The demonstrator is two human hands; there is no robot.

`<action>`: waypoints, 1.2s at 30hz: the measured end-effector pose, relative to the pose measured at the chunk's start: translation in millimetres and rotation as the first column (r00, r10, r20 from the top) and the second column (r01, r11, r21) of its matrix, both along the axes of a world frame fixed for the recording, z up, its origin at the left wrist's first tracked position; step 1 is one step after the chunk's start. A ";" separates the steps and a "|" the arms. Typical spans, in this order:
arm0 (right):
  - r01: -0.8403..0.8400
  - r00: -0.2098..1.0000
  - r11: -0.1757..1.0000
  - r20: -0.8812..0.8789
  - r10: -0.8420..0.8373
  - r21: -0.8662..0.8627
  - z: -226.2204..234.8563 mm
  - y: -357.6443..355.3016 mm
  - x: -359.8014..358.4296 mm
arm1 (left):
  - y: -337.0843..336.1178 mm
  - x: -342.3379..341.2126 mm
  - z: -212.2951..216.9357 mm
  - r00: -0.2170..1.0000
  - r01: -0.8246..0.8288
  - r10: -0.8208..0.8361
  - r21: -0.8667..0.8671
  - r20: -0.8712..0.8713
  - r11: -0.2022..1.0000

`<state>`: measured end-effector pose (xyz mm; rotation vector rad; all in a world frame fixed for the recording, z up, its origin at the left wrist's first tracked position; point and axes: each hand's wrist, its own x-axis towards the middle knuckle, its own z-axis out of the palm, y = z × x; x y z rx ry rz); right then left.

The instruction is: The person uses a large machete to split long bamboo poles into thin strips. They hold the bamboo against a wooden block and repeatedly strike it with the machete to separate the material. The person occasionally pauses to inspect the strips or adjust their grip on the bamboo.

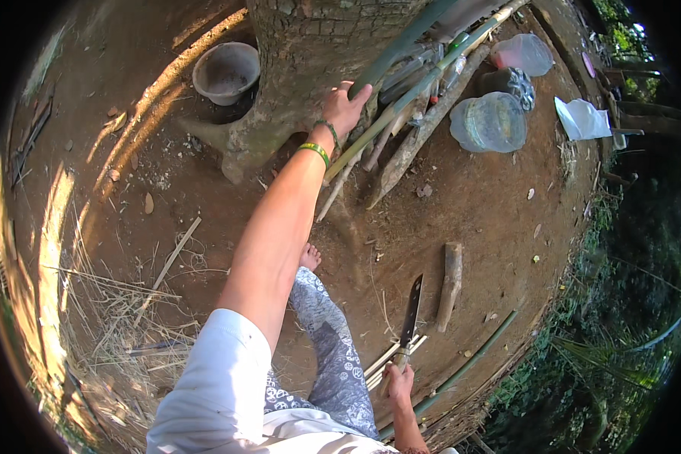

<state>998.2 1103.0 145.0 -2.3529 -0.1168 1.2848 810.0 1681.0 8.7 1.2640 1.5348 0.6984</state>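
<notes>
My left hand point(343, 112) reaches far forward, its fingers closed round the lower end of a thick green bamboo pole point(401, 44). The pole slants up to the right beside a tree trunk point(299, 68). Just right of it lies a thinner yellow-green pole point(401, 104). Low on the right, my right hand point(399, 380) grips a machete point(412, 312) by its handle, with the dark blade pointing away from me. Several pale split strips point(382, 365) lie on the ground beside the machete's handle.
Right of the poles are a thick branch point(431, 125), clear plastic tubs point(489, 123) and a white sheet point(583, 119). A short log point(450, 286) and a thin green stalk point(469, 363) lie at right. A grey basin point(227, 73) sits left of the trunk. Dry straw point(121, 333) covers ground at left.
</notes>
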 end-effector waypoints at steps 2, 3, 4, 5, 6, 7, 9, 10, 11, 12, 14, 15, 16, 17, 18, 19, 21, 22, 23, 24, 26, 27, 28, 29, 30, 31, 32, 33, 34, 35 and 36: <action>0.006 0.999 0.999 0.041 -0.008 0.047 6.6 34.2 -7.8 | -11.5 13.5 16.9 0.986 -0.089 0.103 -0.104 0.128 0.991; -0.052 0.999 0.984 0.017 0.050 0.168 8.3 49.3 -2.1 | -14.6 3.6 8.1 0.971 -0.227 0.226 0.011 0.073 0.974; -0.065 0.998 0.972 0.028 0.060 0.225 12.5 64.5 -6.0 | -24.1 -0.5 13.8 0.973 -0.183 0.179 0.010 0.143 0.983; -0.084 0.996 0.954 0.038 0.076 0.287 20.3 83.6 -11.4 | -40.5 -1.2 21.0 0.969 -0.243 0.236 0.129 0.067 0.961; -0.093 0.996 0.933 0.048 0.082 0.347 31.0 100.3 -18.1 | -56.4 -5.9 39.1 0.974 -0.214 0.209 0.066 0.083 0.975; -0.101 0.995 0.912 0.050 0.088 0.397 41.7 116.5 -25.4 | -76.6 -13.9 44.7 0.958 -0.259 0.256 0.009 0.131 0.966; -0.084 0.996 0.867 0.023 0.084 0.491 77.5 145.3 -41.8 | -125.5 -32.3 76.8 0.951 -0.310 0.303 0.181 0.067 0.933; -0.072 0.997 0.843 0.013 0.077 0.534 92.4 154.4 -49.3 | -147.6 -47.2 94.6 0.964 -0.238 0.219 0.124 0.152 0.963; -0.095 0.995 0.830 0.038 0.088 0.550 104.5 158.0 -55.0 | -172.6 -60.7 121.3 0.963 -0.243 0.213 0.192 0.163 0.951; -0.085 0.996 0.808 0.027 0.086 0.584 118.6 159.2 -61.8 | -197.7 -76.9 149.1 0.964 -0.240 0.208 0.198 0.168 0.950; -0.075 0.995 0.760 0.004 0.095 0.646 147.4 154.2 -77.9 | -244.1 -113.7 198.6 0.958 -0.247 0.210 0.186 0.197 0.951; -0.037 0.994 0.707 -0.048 0.100 0.706 154.4 145.9 -83.7 | -267.5 -134.3 222.5 0.950 -0.260 0.220 0.168 0.220 0.951; -0.046 0.994 0.691 -0.036 0.104 0.721 163.1 136.0 -90.3 | -292.1 -154.6 245.6 0.941 -0.276 0.236 0.145 0.244 0.950; -0.054 0.994 0.675 -0.025 0.106 0.736 172.9 124.7 -97.7 | -316.3 -175.1 269.6 0.938 -0.280 0.239 0.144 0.252 0.949; -0.065 0.993 0.652 -0.013 0.114 0.756 182.4 116.8 -105.8 | -337.5 -196.8 295.5 0.933 -0.290 0.244 0.152 0.263 0.945; -0.031 0.994 0.632 -0.044 0.102 0.774 190.1 104.0 -116.2 | -361.0 -219.8 316.1 0.930 -0.299 0.249 0.159 0.271 0.941; -0.055 0.992 0.622 -0.029 0.124 0.781 215.8 70.0 -133.9 | -416.7 -254.2 351.7 0.899 -0.392 0.317 0.231 0.303 0.890; -0.062 0.992 0.616 -0.022 0.127 0.785 227.6 46.8 -141.7 | -447.4 -270.9 367.1 0.881 -0.436 0.351 0.253 0.319 0.864; -0.086 0.988 0.594 -0.007 0.154 0.800 225.0 24.6 -146.7 | -474.5 -291.6 378.1 0.866 -0.461 0.382 0.222 0.322 0.859; -0.069 0.990 0.595 -0.020 0.142 0.801 237.9 6.0 -161.0 | -502.6 -307.6 387.1 0.871 -0.468 0.397 0.243 0.288 0.850; -0.034 0.992 0.597 -0.044 0.115 0.801 263.6 -33.8 -189.9 | -565.3 -339.8 405.5 0.878 -0.475 0.426 0.282 0.218 0.834; -0.017 0.994 0.604 -0.050 0.094 0.797 269.8 -53.8 -200.1 | -597.2 -354.5 415.4 0.870 -0.478 0.443 0.157 0.216 0.864; -0.044 0.992 0.607 -0.038 0.121 0.794 272.3 -70.4 -207.6 | -627.6 -367.4 423.3 0.870 -0.485 0.456 0.166 0.187 0.858; -0.071 0.989 0.609 -0.024 0.147 0.790 273.6 -87.2 -213.6 | -659.5 -378.7 430.0 0.869 -0.491 0.468 0.176 0.158 0.853; -0.096 0.986 0.611 -0.010 0.167 0.786 277.2 -104.2 -218.2 | -691.7 -387.6 434.7 0.870 -0.493 0.476 0.182 0.130 0.851; -0.122 0.977 0.614 -0.017 0.214 0.780 282.0 -116.2 -224.5 | -723.7 -397.3 432.8 0.850 -0.527 0.513 0.190 0.117 0.829; -0.126 0.971 0.622 -0.031 0.235 0.773 286.0 -131.2 -230.2 | -756.9 -405.1 438.5 0.840 -0.541 0.539 0.165 0.062 0.825; -0.128 0.965 0.626 -0.050 0.258 0.769 289.0 -145.3 -237.4 | -790.3 -412.7 436.3 0.831 -0.555 0.554 0.138 0.046 0.821; -0.132 0.957 0.629 -0.068 0.282 0.766 294.1 -160.1 -243.2 | -824.2 -417.6 430.6 0.821 -0.569 0.570 0.111 0.030 0.815; -0.131 0.945 0.635 -0.098 0.313 0.761 301.4 -173.9 -249.5 | -856.5 -421.8 426.2 0.802 -0.595 0.596 0.119 0.033 0.795; -0.154 0.933 0.629 -0.097 0.346 0.762 303.8 -187.4 -253.7 | -890.9 -423.7 422.3 0.777 -0.627 0.628 0.129 0.037 0.768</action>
